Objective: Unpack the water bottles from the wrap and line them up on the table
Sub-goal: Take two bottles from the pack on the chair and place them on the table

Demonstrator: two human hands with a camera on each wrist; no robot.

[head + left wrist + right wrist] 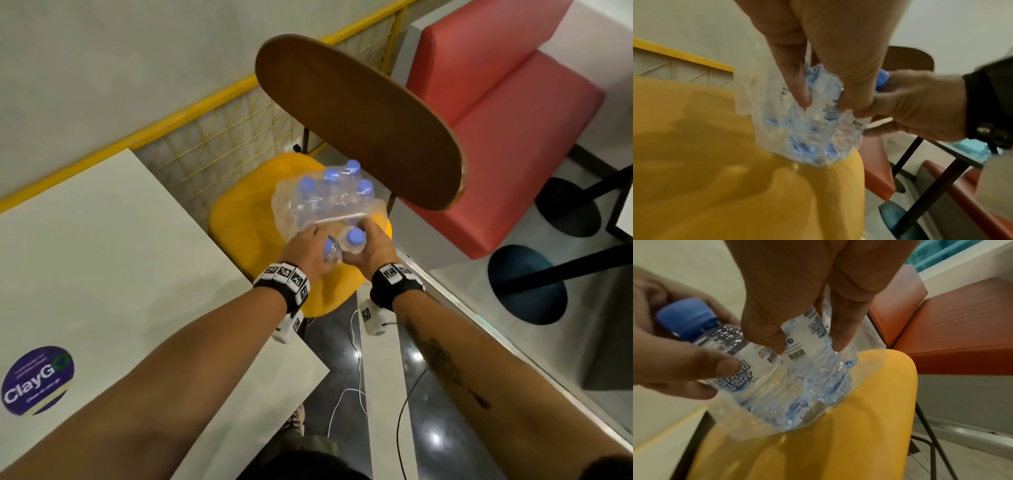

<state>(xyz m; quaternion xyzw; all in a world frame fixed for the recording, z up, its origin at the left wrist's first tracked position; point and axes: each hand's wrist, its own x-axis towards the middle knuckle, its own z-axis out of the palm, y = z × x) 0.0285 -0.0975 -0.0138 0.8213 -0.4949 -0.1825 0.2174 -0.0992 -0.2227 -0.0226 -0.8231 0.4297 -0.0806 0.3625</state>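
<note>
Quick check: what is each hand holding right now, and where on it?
Each hand grips one water bottle around its labelled upper body, below the cap: the left hand the left bottle, the right hand the right bottle. Both bottles' lower ends sit in the wrap.

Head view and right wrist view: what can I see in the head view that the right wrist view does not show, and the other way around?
Only the head view shows the white table with its round sticker, the wooden chair back, and four more capped bottles inside the plastic wrap.

Only the right wrist view shows the label and its barcode on the right hand's bottle.

Both show the left hand and the right hand each gripping a bottle at the wrap's open end, above the yellow seat.
</note>
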